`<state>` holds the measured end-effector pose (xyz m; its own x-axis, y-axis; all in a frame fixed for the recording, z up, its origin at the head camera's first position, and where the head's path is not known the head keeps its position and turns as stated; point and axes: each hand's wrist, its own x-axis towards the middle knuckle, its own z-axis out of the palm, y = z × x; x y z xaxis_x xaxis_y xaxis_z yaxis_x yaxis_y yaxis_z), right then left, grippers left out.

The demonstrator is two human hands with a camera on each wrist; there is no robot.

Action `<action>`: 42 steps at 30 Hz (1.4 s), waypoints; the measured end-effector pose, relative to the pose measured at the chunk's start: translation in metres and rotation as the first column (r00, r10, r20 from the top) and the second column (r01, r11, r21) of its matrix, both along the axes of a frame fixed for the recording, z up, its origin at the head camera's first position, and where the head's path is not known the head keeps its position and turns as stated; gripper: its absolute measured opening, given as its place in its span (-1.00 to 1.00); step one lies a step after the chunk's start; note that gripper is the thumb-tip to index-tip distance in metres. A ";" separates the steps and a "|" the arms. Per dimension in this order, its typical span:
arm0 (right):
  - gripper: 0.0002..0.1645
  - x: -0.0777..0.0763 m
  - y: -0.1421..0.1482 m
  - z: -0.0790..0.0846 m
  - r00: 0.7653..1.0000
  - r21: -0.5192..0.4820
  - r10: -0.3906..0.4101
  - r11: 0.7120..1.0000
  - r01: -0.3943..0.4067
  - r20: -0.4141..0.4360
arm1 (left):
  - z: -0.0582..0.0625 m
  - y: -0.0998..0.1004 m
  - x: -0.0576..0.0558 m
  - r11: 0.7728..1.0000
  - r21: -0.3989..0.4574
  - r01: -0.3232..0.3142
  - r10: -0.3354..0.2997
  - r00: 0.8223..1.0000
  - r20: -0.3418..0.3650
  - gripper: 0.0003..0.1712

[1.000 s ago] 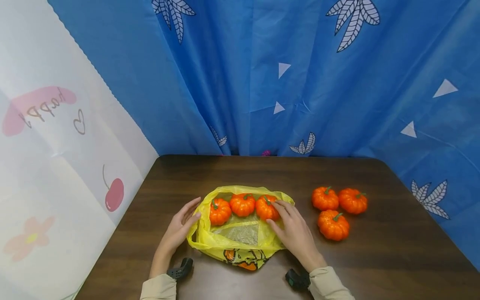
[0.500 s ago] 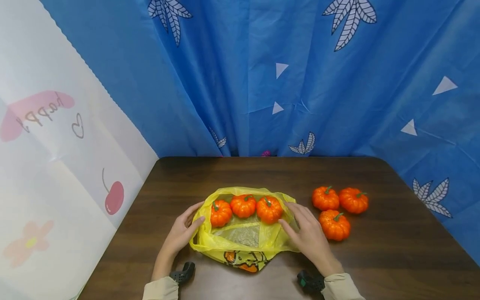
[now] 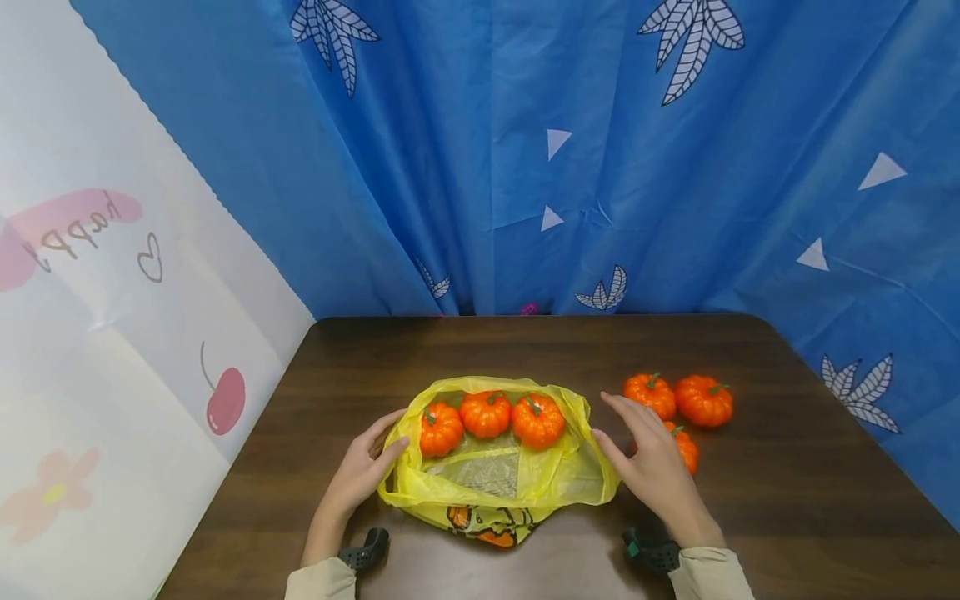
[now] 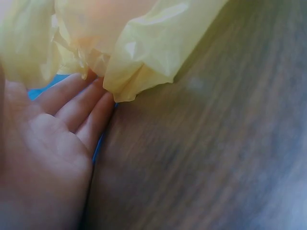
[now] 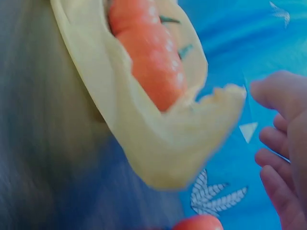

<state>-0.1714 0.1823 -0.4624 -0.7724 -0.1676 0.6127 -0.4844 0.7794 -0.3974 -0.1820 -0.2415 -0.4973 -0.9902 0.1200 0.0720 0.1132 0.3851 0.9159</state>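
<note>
A yellow plastic bag lies with its mouth spread on the table, with three small orange pumpkins in a row along its far side. At its left edge my left hand holds the rim, thumb over the edge and fingers behind the plastic. In the left wrist view the fingers run up behind the bag. My right hand is just off the bag's right edge, fingers apart and holding nothing. It partly covers the nearest of three loose pumpkins to its right.
The dark wooden table reaches back to a blue curtain with leaf prints. A white printed sheet hangs along the left side. Black wrist straps sit on both wrists.
My right hand has left the rightmost pumpkin inside the bag and moved right, out past the rim. The bag's right side has spread outward. My left hand stays at the left edge.
</note>
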 end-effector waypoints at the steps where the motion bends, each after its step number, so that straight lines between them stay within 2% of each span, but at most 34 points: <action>1: -0.25 0.000 0.003 0.001 1.000 0.002 -0.004 1.000 0.004 0.007 | 0.000 0.000 0.000 1.000 -0.003 -0.001 0.001 1.000 0.000 -0.39; 9: -0.22 0.001 0.022 0.007 0.998 -0.010 -0.038 0.999 0.039 0.056 | -0.001 0.001 -0.002 1.000 0.004 0.002 -0.002 1.000 0.012 -0.38; 15: -0.23 0.000 0.036 0.007 0.997 -0.020 -0.053 0.998 0.054 0.052 | -0.001 0.001 -0.002 1.000 0.007 0.005 -0.005 1.000 0.020 -0.39; 21: -0.33 -0.002 0.045 0.007 0.995 -0.026 -0.075 0.997 0.076 0.058 | 0.001 0.001 -0.001 1.000 0.004 0.002 -0.002 1.000 0.018 -0.39; 33: -0.39 -0.002 0.062 0.005 0.970 0.038 -0.145 0.989 0.141 0.196 | 0.003 0.002 -0.002 1.000 -0.019 -0.008 0.008 1.000 0.004 -0.40; 38: -0.43 -0.002 0.064 0.004 0.946 0.068 -0.153 0.988 0.139 0.287 | 0.002 0.002 -0.002 1.000 -0.021 -0.008 0.008 1.000 0.017 -0.39; 42: -0.47 -0.003 0.065 0.001 0.939 0.074 -0.150 0.988 0.134 0.309 | 0.001 0.002 -0.002 1.000 -0.026 -0.008 0.008 1.000 0.027 -0.39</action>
